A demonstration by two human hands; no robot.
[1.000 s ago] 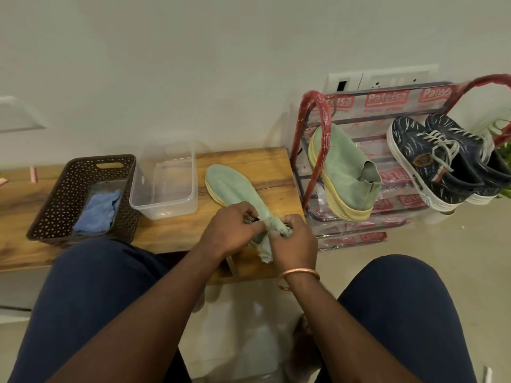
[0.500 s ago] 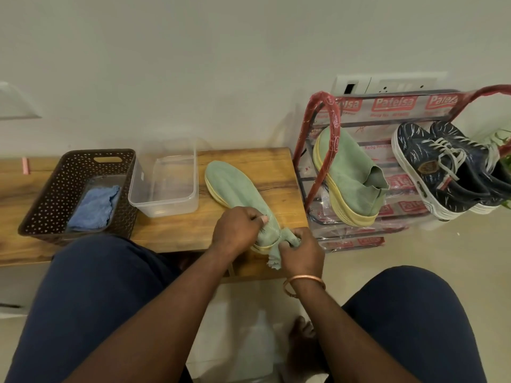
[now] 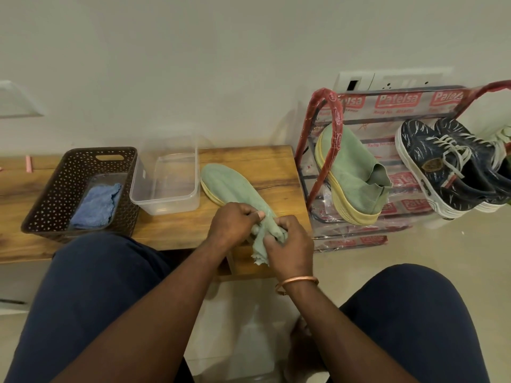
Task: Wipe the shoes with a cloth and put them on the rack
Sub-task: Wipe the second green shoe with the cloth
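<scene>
Green shoe (image 3: 231, 186) lies on the wooden surface (image 3: 276, 167), toe pointing away, just right of a clear container (image 3: 166, 201). Both hands are at its heel end. Left hand (image 3: 235, 225) has its fingers curled, apparently pinching the heel, though the same-coloured cloth makes that hard to separate. Right hand (image 3: 290, 241) has its fingers bunched round the green cloth (image 3: 261, 254), whose frayed end hangs off the surface edge. The second green shoe (image 3: 354, 175) and dark sneakers (image 3: 442, 167) sit on the rack (image 3: 336, 117). A blue cloth (image 3: 95, 205) lies in the brown basket (image 3: 55, 189).
</scene>
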